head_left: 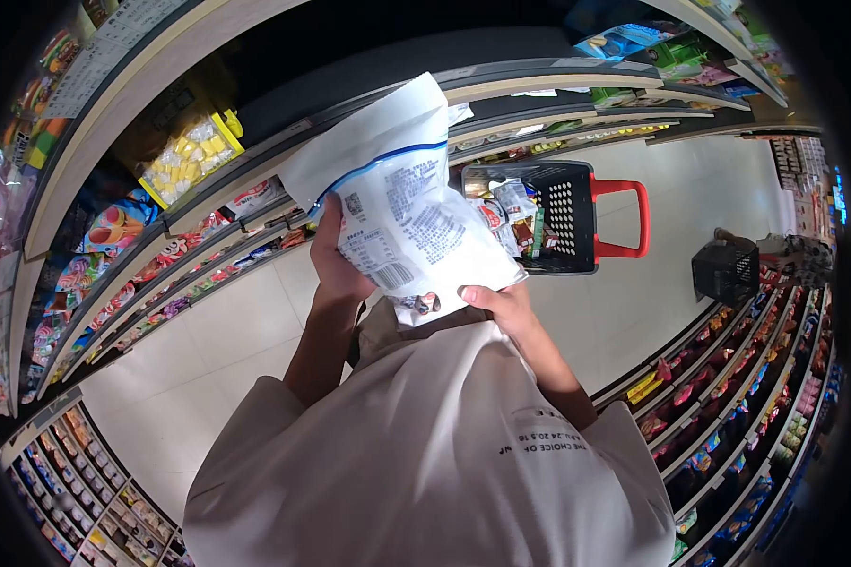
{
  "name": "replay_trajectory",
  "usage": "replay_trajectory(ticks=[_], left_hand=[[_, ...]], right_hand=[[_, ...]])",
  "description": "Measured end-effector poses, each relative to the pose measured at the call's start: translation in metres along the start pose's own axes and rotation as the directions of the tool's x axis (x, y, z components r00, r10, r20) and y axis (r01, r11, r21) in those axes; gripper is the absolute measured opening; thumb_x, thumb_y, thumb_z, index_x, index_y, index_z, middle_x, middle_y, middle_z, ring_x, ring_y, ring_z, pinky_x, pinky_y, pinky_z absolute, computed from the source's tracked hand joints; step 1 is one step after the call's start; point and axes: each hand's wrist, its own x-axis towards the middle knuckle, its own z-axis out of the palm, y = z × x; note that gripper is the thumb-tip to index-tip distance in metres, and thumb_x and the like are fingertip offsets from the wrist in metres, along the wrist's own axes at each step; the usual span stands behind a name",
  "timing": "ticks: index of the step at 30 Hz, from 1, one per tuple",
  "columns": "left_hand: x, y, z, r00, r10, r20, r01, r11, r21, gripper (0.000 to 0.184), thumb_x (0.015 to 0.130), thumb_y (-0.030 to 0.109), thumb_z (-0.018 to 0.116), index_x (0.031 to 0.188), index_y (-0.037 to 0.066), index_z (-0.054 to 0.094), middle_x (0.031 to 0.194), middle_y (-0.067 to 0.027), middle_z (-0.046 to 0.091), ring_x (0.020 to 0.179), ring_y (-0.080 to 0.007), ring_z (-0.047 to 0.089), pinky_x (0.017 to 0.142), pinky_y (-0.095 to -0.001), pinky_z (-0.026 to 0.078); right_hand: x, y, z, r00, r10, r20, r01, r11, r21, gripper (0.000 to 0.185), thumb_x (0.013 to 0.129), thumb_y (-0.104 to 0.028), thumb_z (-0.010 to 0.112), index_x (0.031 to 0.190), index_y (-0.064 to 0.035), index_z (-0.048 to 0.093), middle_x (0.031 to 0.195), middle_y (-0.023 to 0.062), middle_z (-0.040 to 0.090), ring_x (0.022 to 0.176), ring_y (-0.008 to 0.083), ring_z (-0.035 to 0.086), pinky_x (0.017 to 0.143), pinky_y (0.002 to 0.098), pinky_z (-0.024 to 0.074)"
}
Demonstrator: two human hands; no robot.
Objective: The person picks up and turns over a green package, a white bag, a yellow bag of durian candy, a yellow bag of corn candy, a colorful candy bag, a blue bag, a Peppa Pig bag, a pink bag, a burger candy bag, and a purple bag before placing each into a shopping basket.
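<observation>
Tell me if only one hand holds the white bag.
No, the left hand holds the white bag at its side, the right hand near its bottom.

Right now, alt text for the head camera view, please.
Left hand and right hand hold a white printed bag. To its right, a dark basket with a red handle holds packages; shelves of packaged goods line the aisle.

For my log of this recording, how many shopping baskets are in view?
2: one red-handled basket just right of the white printed bag, one dark basket farther right. Others may be hidden.
</observation>
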Motion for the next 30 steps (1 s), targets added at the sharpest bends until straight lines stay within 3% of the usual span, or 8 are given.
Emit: replay_trajectory(ticks=[5,8,14,16,20,22,24,30], left_hand=[[-0.001,0.003,0.015,0.991,-0.118,-0.063,0.110,0.987,-0.121,0.052,0.095,0.043,0.033,0.123,0.002,0.049,0.117,-0.0136,0.058,0.104,-0.0266,0.058,0.091,-0.0398,0.045],[-0.003,0.003,0.019,0.977,-0.135,-0.163,0.133,0.991,-0.023,0.052,0.093,0.045,0.038,0.121,0.003,0.051,0.114,-0.0113,0.060,0.102,-0.0237,0.060,0.088,-0.0368,0.047],[0.000,0.011,0.020,0.965,-0.222,-0.137,0.215,0.974,-0.065,0.054,0.092,0.047,0.040,0.121,0.003,0.051,0.114,-0.0122,0.060,0.098,-0.0236,0.062,0.084,-0.0364,0.050],[0.000,0.019,0.018,0.957,-0.261,-0.128,0.253,0.964,-0.077,0.054,0.092,0.047,0.040,0.122,0.003,0.050,0.114,-0.0120,0.060,0.098,-0.0233,0.062,0.083,-0.0365,0.051],[0.000,0.016,0.014,0.935,-0.289,-0.207,0.290,0.957,-0.027,0.053,0.092,0.047,0.041,0.122,0.004,0.050,0.114,-0.0108,0.060,0.097,-0.0219,0.062,0.082,-0.0353,0.051],[0.001,0.011,0.021,0.945,-0.236,-0.228,0.254,0.966,0.052,0.055,0.091,0.049,0.042,0.121,0.004,0.049,0.112,-0.0108,0.060,0.098,-0.0214,0.062,0.083,-0.0340,0.051],[0.000,0.010,0.023,0.954,-0.174,-0.244,0.210,0.969,0.131,0.057,0.091,0.051,0.043,0.121,0.003,0.049,0.111,-0.0108,0.060,0.099,-0.0209,0.061,0.083,-0.0326,0.050],[-0.001,0.013,0.018,0.945,-0.177,-0.274,0.230,0.957,0.174,0.058,0.091,0.052,0.041,0.121,0.003,0.048,0.112,-0.0104,0.060,0.100,-0.0202,0.060,0.083,-0.0318,0.050]], right_hand=[[-0.011,0.012,-0.006,0.991,0.133,0.015,-0.133,0.989,0.066,0.049,0.069,-0.008,0.073,0.112,0.0059,0.055,0.098,0.0066,0.062,0.086,0.0126,0.057,0.076,0.0267,0.0468],[-0.012,0.016,-0.006,0.986,0.164,0.034,-0.167,0.982,0.089,0.052,0.068,-0.012,0.074,0.112,0.0060,0.055,0.098,0.0069,0.062,0.085,0.0132,0.057,0.073,0.0263,0.0474],[-0.015,0.025,-0.028,0.931,0.305,0.202,-0.333,0.935,0.123,0.062,0.069,-0.023,0.071,0.119,0.0071,0.050,0.108,0.0112,0.059,0.100,0.0157,0.054,0.088,0.0287,0.0420],[-0.005,0.018,-0.028,0.937,0.099,0.334,-0.214,0.920,0.329,0.073,0.071,-0.028,0.068,0.128,0.0064,0.040,0.121,0.0134,0.052,0.113,0.0199,0.048,0.096,0.0305,0.0359],[0.017,0.003,-0.022,0.938,0.026,0.347,-0.101,0.974,0.202,0.083,0.071,-0.036,0.069,0.134,0.0039,0.032,0.128,0.0128,0.047,0.120,0.0216,0.043,0.099,0.0318,0.0320],[0.020,-0.004,-0.008,0.949,-0.029,0.313,-0.041,0.976,0.216,0.072,0.077,-0.030,0.067,0.132,0.0026,0.035,0.124,0.0107,0.051,0.115,0.0183,0.046,0.096,0.0304,0.0347],[0.025,-0.003,-0.004,0.982,0.082,0.168,-0.072,0.995,-0.068,0.054,0.084,-0.019,0.062,0.129,0.0010,0.039,0.119,0.0079,0.054,0.109,0.0142,0.049,0.093,0.0283,0.0376],[0.021,0.004,0.006,0.994,0.058,0.095,-0.062,0.997,0.035,0.044,0.087,-0.011,0.058,0.126,-0.0004,0.043,0.113,0.0052,0.057,0.103,0.0113,0.052,0.090,0.0273,0.0406]])
